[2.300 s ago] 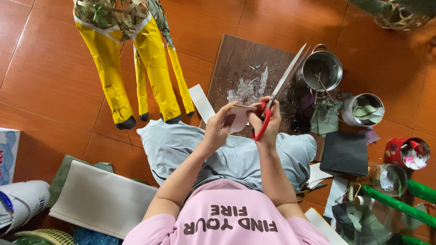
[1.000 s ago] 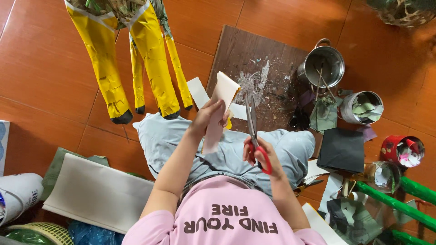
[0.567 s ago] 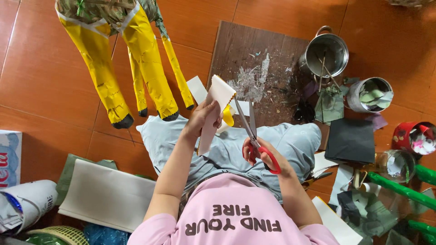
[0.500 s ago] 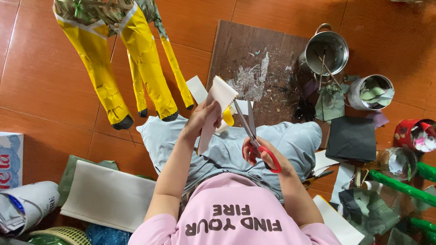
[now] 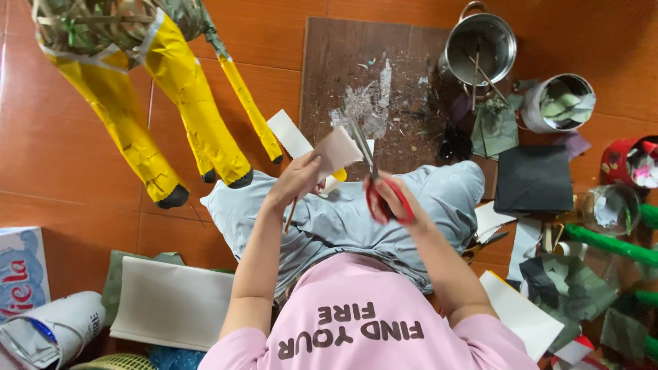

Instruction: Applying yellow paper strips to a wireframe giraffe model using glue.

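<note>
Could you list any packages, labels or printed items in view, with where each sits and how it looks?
Carton: left edge, on the floor; boxy, white and light blue with red lettering.
Paper roll: bottom left, below the carton; white cylinder, with a blue patch inside its open end.
Shirt: bottom centre, on the person; pink with dark block lettering.
No screens or signs show.

orange tiled floor (image 5: 82,157) under a dark wooden board (image 5: 343,62), seemingly daylit.

Red-handled metal scissors (image 5: 384,188), pale beige paper sheet (image 5: 334,151), yellow papier-mâché animal figure with black hooves (image 5: 171,123), orange-brown tiled floor (image 5: 62,157), black square card (image 5: 533,179).
</note>
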